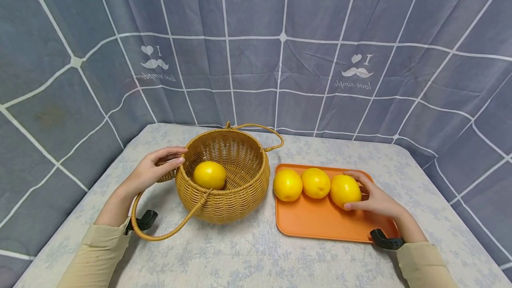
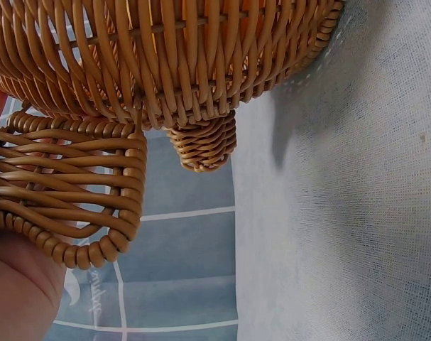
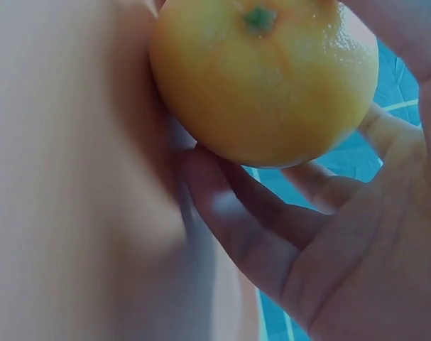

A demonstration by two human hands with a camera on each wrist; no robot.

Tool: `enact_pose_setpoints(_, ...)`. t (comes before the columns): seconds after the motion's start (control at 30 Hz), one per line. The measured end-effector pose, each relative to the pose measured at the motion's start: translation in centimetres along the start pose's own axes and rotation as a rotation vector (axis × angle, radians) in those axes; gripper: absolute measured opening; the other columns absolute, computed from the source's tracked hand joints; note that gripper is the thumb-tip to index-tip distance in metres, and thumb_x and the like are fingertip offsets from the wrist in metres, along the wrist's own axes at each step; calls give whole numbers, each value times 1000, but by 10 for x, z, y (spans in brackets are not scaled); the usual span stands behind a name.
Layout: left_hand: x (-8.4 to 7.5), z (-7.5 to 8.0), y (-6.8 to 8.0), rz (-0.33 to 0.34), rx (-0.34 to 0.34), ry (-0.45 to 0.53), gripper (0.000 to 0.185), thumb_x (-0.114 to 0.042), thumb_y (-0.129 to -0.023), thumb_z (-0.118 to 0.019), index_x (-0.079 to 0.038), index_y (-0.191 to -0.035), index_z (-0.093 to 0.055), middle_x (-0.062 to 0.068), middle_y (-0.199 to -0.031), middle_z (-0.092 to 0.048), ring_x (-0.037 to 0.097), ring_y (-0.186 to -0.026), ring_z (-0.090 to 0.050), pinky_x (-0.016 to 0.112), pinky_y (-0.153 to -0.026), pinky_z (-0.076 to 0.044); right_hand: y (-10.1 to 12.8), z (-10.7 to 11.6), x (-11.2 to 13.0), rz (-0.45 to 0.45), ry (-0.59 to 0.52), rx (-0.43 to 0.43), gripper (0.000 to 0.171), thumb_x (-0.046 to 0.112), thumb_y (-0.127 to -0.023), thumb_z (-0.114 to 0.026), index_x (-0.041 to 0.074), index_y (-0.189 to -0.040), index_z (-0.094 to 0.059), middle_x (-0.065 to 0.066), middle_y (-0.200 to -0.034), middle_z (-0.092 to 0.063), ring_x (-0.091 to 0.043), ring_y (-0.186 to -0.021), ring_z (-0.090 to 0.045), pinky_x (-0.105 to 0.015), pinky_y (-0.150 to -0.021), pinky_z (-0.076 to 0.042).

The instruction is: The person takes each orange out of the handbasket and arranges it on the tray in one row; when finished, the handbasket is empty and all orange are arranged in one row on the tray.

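A round wicker basket (image 1: 224, 201) stands mid-table with one yellow citrus fruit (image 1: 210, 174) inside. My left hand (image 1: 156, 170) holds the basket's left rim at a small woven lug (image 2: 66, 192), and the palm (image 2: 16, 291) lies just under that lug. To the basket's right, three yellow fruits lie in a row on an orange tray (image 1: 320, 226). My right hand (image 1: 374, 199) grips the rightmost fruit (image 1: 345, 190), with thumb in front and fingers behind. The right wrist view shows this fruit (image 3: 265, 78) cupped in the fingers (image 3: 329, 249).
The other two fruits (image 1: 287, 185) (image 1: 315, 183) lie touching each other at the tray's far left. One long basket handle (image 1: 168, 234) is folded down toward me, another (image 1: 266, 137) behind. A pale floral cloth (image 1: 240, 257) covers the table; grey grid-patterned curtains (image 1: 256, 57) surround it.
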State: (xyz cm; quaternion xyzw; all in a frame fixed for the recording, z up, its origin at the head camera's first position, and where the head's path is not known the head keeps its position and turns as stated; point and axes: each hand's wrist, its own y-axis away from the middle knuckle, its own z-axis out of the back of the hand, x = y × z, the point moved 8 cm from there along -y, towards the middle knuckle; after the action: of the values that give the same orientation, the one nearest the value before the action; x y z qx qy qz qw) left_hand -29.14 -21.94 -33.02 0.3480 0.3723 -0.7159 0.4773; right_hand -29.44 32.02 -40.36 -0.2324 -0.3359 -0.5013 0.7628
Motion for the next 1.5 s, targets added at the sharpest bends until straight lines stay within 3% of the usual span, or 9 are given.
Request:
enact_pose_setpoints(0.1,0,0,0,0,2,1,40,-26,-95,-57,-7,-131,-55,7,-132,-51,8,-109,-53,21,-84,-47,1,0,2,0,1,1,81,22,-77,-79,13,-142,-32,-11,-136,-33,-36,-113,-46,-44,-89,-44)
enact_pose_setpoints(0.3,-1,0,0,0,1,7,41,-26,-95,-58,-6,-130,-55,6,-132,-52,8,-109,-53,21,-84,-47,2,-1,6,18,1,6,83,21,-76,-80,13,-144,-32,-12,-138,-32,-34,-112,-46,-34,-87,-47)
enact_pose_setpoints(0.53,0,-1,1,-1,1,6,40,-25,-96,-57,-5,-130,-55,8,-135,-49,5,-109,-53,19,-84,-47,3,0,4,-7,9,5,91,24,-73,-82,19,-146,-28,-17,-142,-28,-38,-118,-37,-61,-92,-33)
enact_pose_setpoints(0.67,-1,-1,1,-3,1,5,40,-25,-96,-57,-5,-130,-55,9,-135,-49,5,-109,-53,19,-84,-47,2,0,1,-16,11,-4,91,25,-74,-82,21,-147,-28,-17,-143,-26,-40,-120,-34,-67,-92,-29)
enact_pose_setpoints(1.0,-2,0,1,3,-2,7,40,-26,-96,-57,-6,-130,-55,8,-135,-49,7,-109,-52,20,-84,-46,-1,-2,0,-24,19,-43,85,26,-77,-79,16,-144,-29,-17,-138,-32,-34,-109,-44,-52,-88,-38)
enact_pose_setpoints(1.27,-1,0,1,14,0,10,41,-27,-95,-57,-6,-131,-54,8,-136,-48,7,-110,-52,20,-84,-46,-1,-1,2,0,25,-46,88,24,-76,-80,14,-145,-27,-15,-140,-31,-34,-111,-43,-53,-89,-38)
enact_pose_setpoints(1.5,0,0,1,13,4,16,41,-27,-96,-57,-6,-131,-54,7,-135,-49,7,-110,-52,21,-84,-47,-1,-3,-1,-60,39,-54,87,30,-75,-81,17,-144,-29,-16,-137,-34,-33,-107,-46,-48,-86,-40)
